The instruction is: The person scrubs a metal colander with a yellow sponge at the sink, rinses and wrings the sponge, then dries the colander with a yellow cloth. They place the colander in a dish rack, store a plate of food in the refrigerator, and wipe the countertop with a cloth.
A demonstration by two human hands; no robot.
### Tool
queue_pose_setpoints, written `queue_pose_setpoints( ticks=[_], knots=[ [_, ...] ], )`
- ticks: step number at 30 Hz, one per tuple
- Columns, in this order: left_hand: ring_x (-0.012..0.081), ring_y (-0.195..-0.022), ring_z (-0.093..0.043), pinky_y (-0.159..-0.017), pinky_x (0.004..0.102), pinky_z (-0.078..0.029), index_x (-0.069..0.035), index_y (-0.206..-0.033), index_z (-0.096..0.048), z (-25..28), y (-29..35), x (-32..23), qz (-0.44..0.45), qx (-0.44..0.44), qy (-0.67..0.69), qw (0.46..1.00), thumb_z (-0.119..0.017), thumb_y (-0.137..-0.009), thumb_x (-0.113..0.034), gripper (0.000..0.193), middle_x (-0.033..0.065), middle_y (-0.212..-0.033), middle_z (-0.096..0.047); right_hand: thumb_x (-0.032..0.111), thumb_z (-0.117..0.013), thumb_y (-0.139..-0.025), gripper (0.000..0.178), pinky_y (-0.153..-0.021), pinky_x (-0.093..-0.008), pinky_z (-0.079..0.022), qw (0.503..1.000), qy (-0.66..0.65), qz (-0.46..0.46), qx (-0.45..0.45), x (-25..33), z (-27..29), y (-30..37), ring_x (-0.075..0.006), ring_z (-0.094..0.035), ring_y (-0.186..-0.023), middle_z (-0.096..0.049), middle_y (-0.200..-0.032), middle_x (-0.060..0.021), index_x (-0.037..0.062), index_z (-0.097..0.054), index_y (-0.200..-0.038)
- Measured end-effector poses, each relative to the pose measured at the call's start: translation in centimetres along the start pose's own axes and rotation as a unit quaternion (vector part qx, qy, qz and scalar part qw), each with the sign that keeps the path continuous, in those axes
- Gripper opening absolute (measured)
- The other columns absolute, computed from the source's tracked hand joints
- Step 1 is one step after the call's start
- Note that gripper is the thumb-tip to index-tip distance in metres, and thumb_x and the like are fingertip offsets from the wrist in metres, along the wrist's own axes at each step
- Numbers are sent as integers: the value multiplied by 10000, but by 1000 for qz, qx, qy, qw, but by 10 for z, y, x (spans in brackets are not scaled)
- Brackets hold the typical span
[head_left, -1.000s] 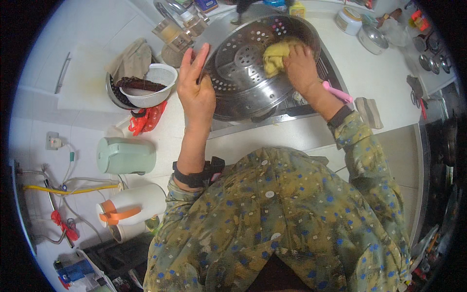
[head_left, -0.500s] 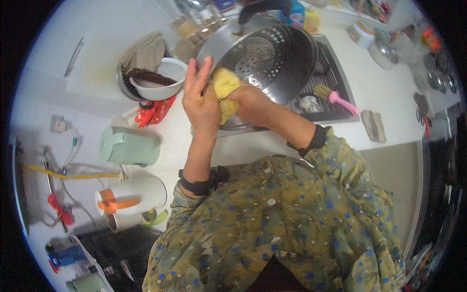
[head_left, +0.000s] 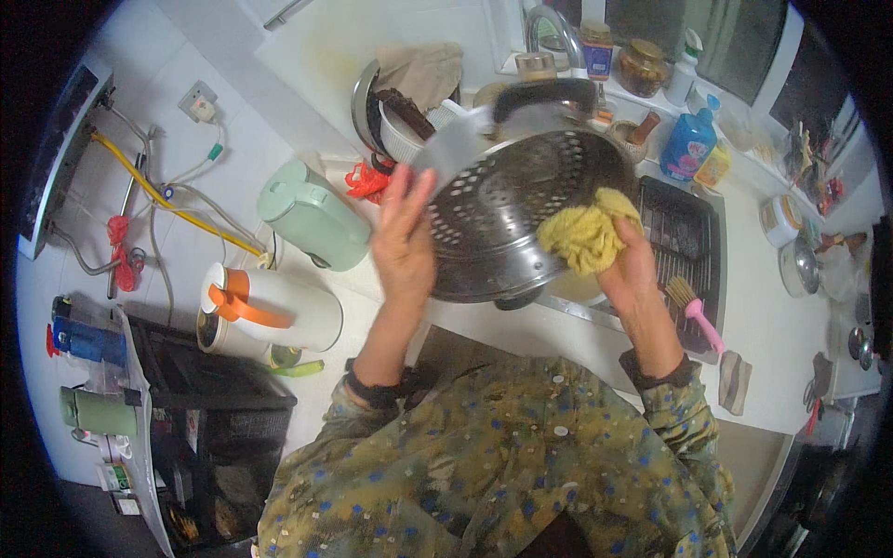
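A metal steamer pot (head_left: 488, 209) with round holes in its base is tilted over the sink area, its base facing up toward me. At its left side, my left hand (head_left: 403, 246) holds the edge, with the fingers stretched along it and slightly blurred; the thumb is hidden. My right hand (head_left: 633, 270) is closed on a crumpled yellow cloth (head_left: 586, 231), which lies against the pot's right side. One black handle (head_left: 544, 96) shows on the pot's far side, and another pokes out below the near rim.
Behind the pot are a faucet (head_left: 555, 33), jars and a blue detergent bottle (head_left: 689, 144). A pink-handled brush (head_left: 698, 316) lies by the black drain rack (head_left: 684, 232). On the left stand a green kettle (head_left: 312, 216), a white jug (head_left: 279, 307) and a bowl (head_left: 409, 139).
The pot has come nearer and turned more toward me. My right hand and the cloth have moved from the left rim to the right side. The view has shifted.
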State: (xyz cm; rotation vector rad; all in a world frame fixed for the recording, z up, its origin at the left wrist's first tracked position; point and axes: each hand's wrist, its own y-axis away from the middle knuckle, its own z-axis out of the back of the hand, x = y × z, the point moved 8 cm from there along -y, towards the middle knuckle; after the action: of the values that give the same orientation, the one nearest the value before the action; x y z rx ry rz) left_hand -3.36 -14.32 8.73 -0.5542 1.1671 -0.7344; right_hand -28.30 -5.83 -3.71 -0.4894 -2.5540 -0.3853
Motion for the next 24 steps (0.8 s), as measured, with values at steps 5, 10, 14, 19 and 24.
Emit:
queue_pose_setpoints(
  ticks=[5, 10, 14, 19, 24],
  knots=[
    [239, -1237, -387, -1027, 312, -258, -50, -1207, -527, 74, -9, 22, 75, -68, -16, 995, -468, -812, 65, 416, 150, -1312, -437, 208, -388, -908, 383, -980, -440, -360, 997, 58, -21, 47, 5, 6, 20, -315, -479, -1114, -487, -1201, -190, 13, -393, -1237],
    [191, -1142, -460, -986, 304, -325, 53, -1211, -478, 115, -26, 35, 136, -164, 59, 975, -439, -837, 72, 376, 127, -1250, -482, 221, -400, -912, 373, -964, -441, -375, 998, 35, -45, 20, 4, 22, 28, -306, -492, -1096, -502, -1181, -174, 20, -407, -1227],
    [197, -1086, -496, -948, 305, -363, 8, -1180, -528, 106, -73, 50, 73, -208, 73, 973, -479, -806, 54, 380, 139, -1207, -509, 217, -416, -907, 386, -979, -418, -362, 999, 14, -51, -10, -1, 32, 25, -292, -488, -1109, -506, -1194, -165, 3, -409, -1228],
    [316, -1087, -459, -955, 381, -324, -126, -1118, -611, 66, -140, 63, -45, -252, -120, 959, -566, -757, -45, 373, 192, -1169, -518, 212, -395, -918, 358, -969, -432, -367, 999, 6, -40, -23, 0, 41, 29, -287, -480, -1110, -497, -1193, -144, 29, -415, -1225],
    [352, -1002, -455, -920, 412, -333, -183, -1074, -641, 8, -178, 68, -130, -302, -283, 901, -560, -718, -45, 391, 182, -1182, -483, 203, -377, -921, 348, -976, -441, -357, 999, -12, -15, -40, 6, 57, 38, -291, -463, -1123, -486, -1198, -136, 40, -413, -1226]
  ],
)
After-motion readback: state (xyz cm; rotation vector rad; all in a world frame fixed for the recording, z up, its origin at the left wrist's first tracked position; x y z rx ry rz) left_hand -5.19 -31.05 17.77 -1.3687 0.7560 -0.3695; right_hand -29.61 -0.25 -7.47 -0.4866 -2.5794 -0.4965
